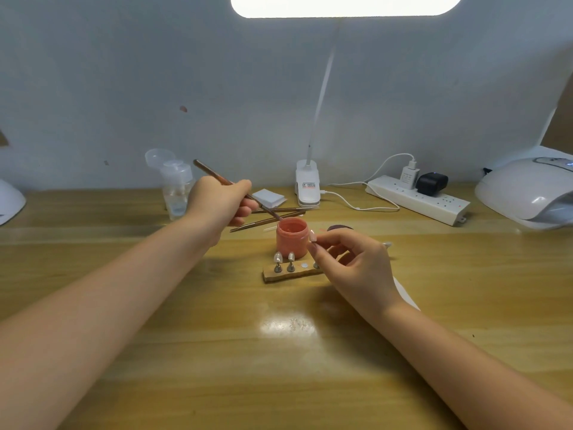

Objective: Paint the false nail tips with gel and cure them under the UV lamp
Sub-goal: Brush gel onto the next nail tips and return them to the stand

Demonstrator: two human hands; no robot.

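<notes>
Slanting down-right into the gel pot (291, 235), the brush (223, 180) is pinched by the left hand (217, 206); right hand (356, 262) pinches a nail tip (313, 235).

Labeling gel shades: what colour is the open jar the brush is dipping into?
Coral-pink gel jar, body and contents alike; clearest in the head view.

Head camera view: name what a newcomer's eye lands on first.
The open pink gel jar at the table's centre, with the left hand dipping a brush into it. Just right, the right hand pinches a nail tip above the wooden holder. A white UV lamp sits far right.
</notes>
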